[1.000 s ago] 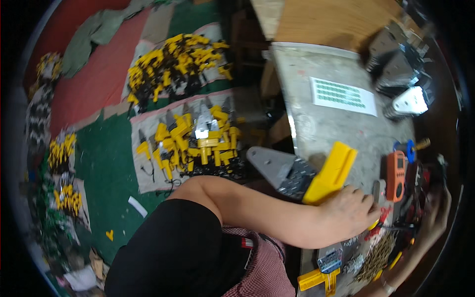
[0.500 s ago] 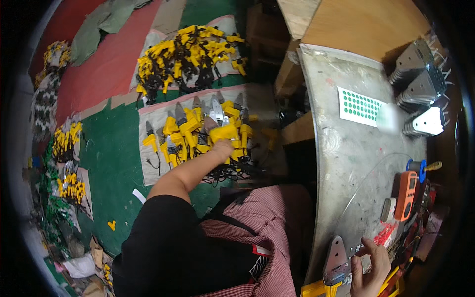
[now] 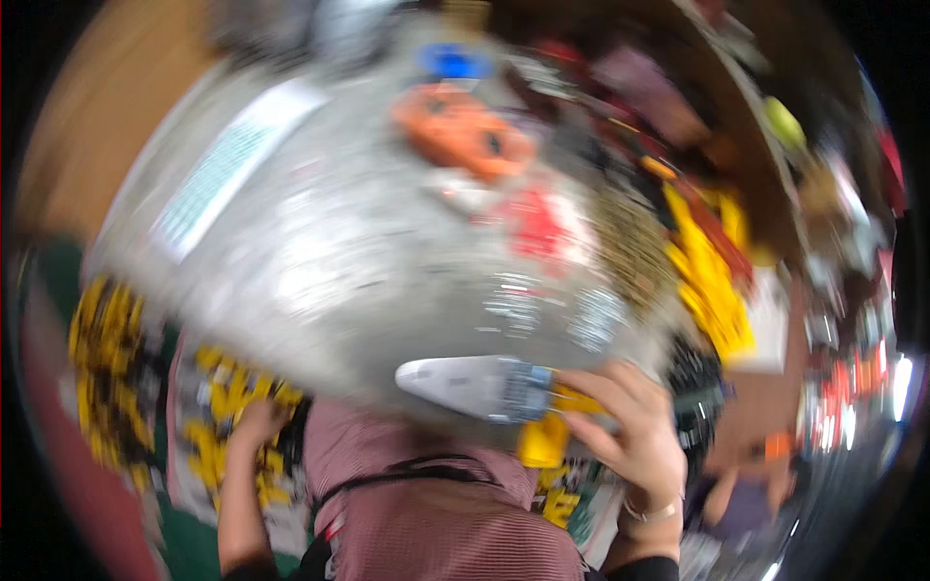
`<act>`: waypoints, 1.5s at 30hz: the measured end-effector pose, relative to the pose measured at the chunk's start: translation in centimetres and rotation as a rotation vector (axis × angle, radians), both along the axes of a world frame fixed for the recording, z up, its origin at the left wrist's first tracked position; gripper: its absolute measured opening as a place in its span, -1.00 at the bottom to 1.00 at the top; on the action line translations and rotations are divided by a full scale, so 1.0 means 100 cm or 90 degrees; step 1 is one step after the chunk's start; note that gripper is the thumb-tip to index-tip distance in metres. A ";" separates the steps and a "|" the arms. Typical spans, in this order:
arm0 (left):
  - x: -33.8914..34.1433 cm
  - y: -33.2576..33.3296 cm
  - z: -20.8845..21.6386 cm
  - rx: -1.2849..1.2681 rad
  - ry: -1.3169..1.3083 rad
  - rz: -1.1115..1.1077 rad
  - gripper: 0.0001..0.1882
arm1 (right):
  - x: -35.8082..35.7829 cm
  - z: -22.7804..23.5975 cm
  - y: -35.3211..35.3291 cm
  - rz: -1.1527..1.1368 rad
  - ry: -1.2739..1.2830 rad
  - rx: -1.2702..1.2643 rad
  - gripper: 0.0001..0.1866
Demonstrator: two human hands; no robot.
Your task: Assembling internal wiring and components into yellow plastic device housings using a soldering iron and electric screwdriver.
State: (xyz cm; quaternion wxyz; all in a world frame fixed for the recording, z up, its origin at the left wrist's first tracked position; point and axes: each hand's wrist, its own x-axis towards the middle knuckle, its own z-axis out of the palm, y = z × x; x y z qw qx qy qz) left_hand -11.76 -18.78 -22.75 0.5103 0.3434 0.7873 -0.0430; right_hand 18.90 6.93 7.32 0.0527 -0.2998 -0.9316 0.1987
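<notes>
View now turned toward desk (image 3: 329, 281). Right hand (image 3: 630, 416), spread beside tool (image 3: 513, 389) half a second earlier, now closed on its yellow end, at near desk edge. Left hand (image 3: 260, 422) at yellow heap (image 3: 203, 455), as before; grip cannot be told. Beyond right hand: red bits (image 3: 539, 228), blurred. Desk surface extends leftward past blade.

Workshop: workbench (image 3: 339, 252) with heaped small parts (image 3: 630, 254)
</notes>
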 end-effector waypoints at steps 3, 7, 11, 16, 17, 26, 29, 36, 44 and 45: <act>0.008 0.019 0.127 0.335 -0.377 -0.031 -0.70 | 0.046 -0.002 0.003 -0.080 0.067 0.006 -0.64; 0.050 0.096 0.203 0.449 -0.624 -0.154 -0.65 | 0.164 -0.028 0.008 -0.338 0.194 0.185 -0.80; 0.111 0.141 0.225 0.641 -0.218 -0.181 -0.33 | 0.281 -0.022 0.021 -0.771 0.358 0.273 -0.87; 0.165 0.184 0.203 0.703 0.079 -0.481 0.05 | 0.482 -0.068 0.026 -1.043 0.205 0.255 -0.77; 0.164 0.183 0.190 0.719 0.117 -0.483 0.03 | 0.498 -0.076 0.029 -1.020 0.097 0.173 -0.74; 0.128 0.183 0.195 0.801 0.266 -0.487 -0.09 | 0.511 -0.087 0.069 -1.085 0.021 0.418 -0.77; 0.121 0.183 0.198 0.729 0.285 -0.475 -0.11 | 0.516 -0.068 0.057 -1.099 0.040 0.429 -0.76; 0.114 0.179 0.194 0.719 0.265 -0.450 -0.07 | 0.489 -0.077 0.034 -1.041 -0.232 0.175 -0.75; 0.120 0.176 0.216 0.820 0.209 -0.370 -0.29 | 0.490 -0.056 0.016 -0.976 0.197 0.441 -0.84; 0.123 0.175 0.217 0.855 0.203 -0.386 -0.33 | 0.477 -0.046 0.016 -0.945 0.236 0.435 -0.83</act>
